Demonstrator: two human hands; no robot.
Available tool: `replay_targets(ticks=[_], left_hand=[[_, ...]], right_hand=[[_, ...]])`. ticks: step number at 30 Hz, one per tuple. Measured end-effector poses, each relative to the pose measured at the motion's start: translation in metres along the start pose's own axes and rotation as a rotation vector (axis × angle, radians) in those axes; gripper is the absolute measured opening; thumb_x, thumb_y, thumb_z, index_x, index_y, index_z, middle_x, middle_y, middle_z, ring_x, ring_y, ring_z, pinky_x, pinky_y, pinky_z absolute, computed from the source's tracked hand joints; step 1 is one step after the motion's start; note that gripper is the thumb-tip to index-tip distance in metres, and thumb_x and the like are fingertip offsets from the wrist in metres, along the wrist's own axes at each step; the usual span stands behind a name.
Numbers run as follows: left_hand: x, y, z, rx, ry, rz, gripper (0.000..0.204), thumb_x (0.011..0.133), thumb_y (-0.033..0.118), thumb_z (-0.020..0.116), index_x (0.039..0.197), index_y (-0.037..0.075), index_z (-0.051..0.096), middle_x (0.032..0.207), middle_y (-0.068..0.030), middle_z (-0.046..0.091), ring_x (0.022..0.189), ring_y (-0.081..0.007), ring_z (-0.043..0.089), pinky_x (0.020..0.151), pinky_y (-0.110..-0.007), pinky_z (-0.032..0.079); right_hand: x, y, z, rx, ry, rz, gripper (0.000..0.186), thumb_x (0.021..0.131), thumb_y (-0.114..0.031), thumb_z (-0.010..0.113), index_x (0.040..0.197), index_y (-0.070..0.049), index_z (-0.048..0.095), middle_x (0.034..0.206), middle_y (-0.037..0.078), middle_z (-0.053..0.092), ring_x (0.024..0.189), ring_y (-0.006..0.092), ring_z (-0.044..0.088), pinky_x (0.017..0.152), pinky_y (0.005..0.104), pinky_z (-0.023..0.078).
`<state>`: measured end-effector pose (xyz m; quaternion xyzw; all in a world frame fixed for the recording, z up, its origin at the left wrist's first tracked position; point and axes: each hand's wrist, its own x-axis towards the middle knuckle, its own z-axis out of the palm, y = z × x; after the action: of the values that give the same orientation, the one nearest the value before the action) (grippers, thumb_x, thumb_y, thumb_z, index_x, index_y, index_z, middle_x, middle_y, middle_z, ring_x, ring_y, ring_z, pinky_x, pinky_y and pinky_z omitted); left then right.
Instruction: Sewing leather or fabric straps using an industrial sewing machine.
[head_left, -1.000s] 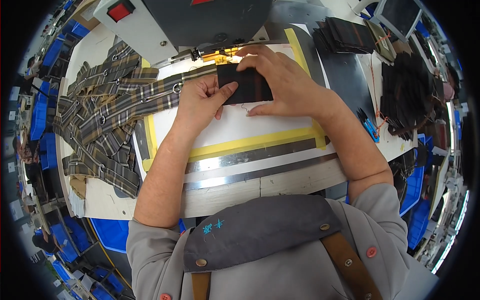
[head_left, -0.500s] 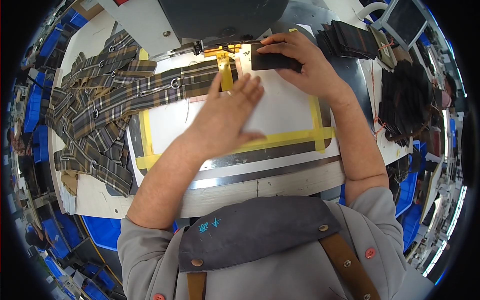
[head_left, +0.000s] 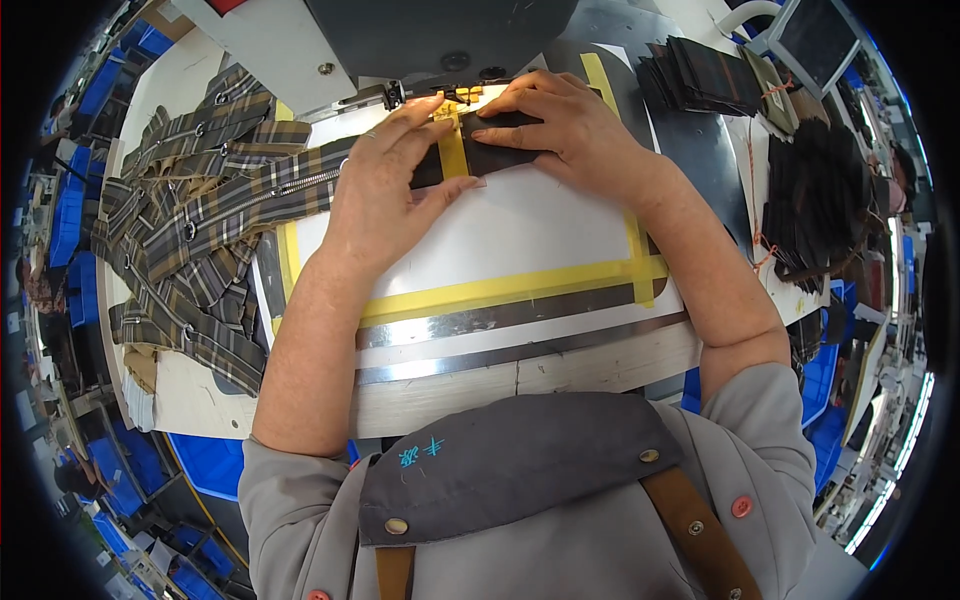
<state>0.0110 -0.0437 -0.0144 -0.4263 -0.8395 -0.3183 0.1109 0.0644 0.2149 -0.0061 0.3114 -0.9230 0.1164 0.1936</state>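
Observation:
My left hand (head_left: 385,190) lies with its fingers stretched out over the end of a plaid fabric strip (head_left: 285,190) that has a metal zipper and a ring pull along it. Its fingertips rest close to the sewing area under the machine head (head_left: 440,40). My right hand (head_left: 570,135) is spread on a dark fabric piece (head_left: 500,152), pressing it flat beside the strip. Between the two hands runs a band of yellow tape (head_left: 453,155). The strip's end is partly hidden under my left hand.
Plaid zipper strips (head_left: 190,270) lie heaped on the left of the table. At the right are a stack of dark fabric pieces (head_left: 705,75), a hanging dark bundle (head_left: 815,200) and a screen (head_left: 815,45). Yellow tape borders the white sheet (head_left: 500,235).
My left hand has moved up and left onto the plaid strip. My right hand has shifted left, bringing the dark fabric piece toward the yellow band, and has flattened onto it.

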Motion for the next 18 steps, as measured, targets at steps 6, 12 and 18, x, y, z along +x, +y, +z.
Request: replay_targets(ticks=[6, 12, 18], left_hand=[[0.002, 0.006, 0.003, 0.066, -0.177, -0.093, 0.072, 0.09, 0.049, 0.074, 0.14, 0.0, 0.056, 0.143, -0.0236, 0.058, 0.136, -0.0384, 0.054, 0.122, -0.048, 0.035], [-0.001, 0.006, -0.001, 0.139, -0.241, -0.06, 0.072, 0.091, 0.051, 0.073, 0.144, 0.006, 0.056, 0.145, -0.027, 0.055, 0.137, -0.0399, 0.053, 0.122, -0.05, 0.034], [0.0, 0.007, -0.013, 0.111, -0.339, 0.034, 0.067, 0.085, 0.046, 0.078, 0.142, 0.016, 0.061, 0.151, -0.0295, 0.049, 0.139, -0.0455, 0.048, 0.122, -0.057, 0.031]], right_hand=[[0.0, 0.003, 0.01, -0.068, 0.023, -0.029, 0.04, 0.079, -0.014, 0.075, 0.117, -0.025, 0.077, 0.123, -0.006, 0.067, 0.122, 0.0197, 0.057, 0.104, 0.0417, 0.047], [0.003, 0.002, 0.011, -0.146, 0.016, -0.038, 0.032, 0.086, -0.018, 0.068, 0.115, -0.027, 0.078, 0.117, -0.011, 0.069, 0.122, 0.0136, 0.056, 0.108, 0.037, 0.043], [0.002, 0.005, 0.014, -0.148, 0.035, -0.067, 0.03, 0.088, -0.018, 0.065, 0.114, -0.024, 0.078, 0.116, -0.011, 0.07, 0.12, 0.0128, 0.057, 0.108, 0.0364, 0.042]])
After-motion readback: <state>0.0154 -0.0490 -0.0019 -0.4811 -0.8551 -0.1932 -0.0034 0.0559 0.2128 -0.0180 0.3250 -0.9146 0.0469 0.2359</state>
